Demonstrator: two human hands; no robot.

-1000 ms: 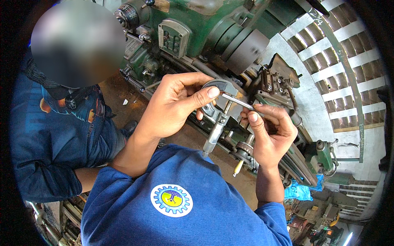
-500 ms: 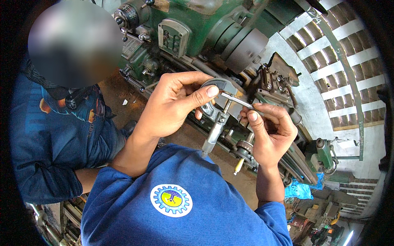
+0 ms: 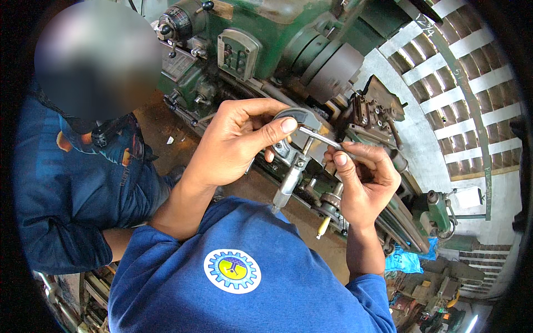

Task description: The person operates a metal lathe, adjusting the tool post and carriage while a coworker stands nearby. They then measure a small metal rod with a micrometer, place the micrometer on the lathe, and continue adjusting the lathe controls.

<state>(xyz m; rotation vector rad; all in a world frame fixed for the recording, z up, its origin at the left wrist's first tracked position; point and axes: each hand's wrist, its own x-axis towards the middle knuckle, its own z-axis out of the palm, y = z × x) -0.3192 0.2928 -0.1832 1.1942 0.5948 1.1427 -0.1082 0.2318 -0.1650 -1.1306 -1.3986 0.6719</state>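
Head view: your left hand (image 3: 239, 139) grips the micrometer (image 3: 291, 180) by its curved frame, thumb pressed on the near side, fingers curled behind. Micrometer held up in front of your chest, thimble end slanting down toward your blue shirt (image 3: 300, 283). Just right of the micrometer, your right hand (image 3: 363, 188) pinches a slim metal rod (image 3: 323, 137) between thumb and fingertips; rod's other end at the micrometer's opening, contact with its measuring faces hard to tell. Beyond the micrometer: green lathe (image 3: 264, 41), grey chuck (image 3: 335, 69). Left of it: co-worker (image 3: 72, 188) in dark blue.
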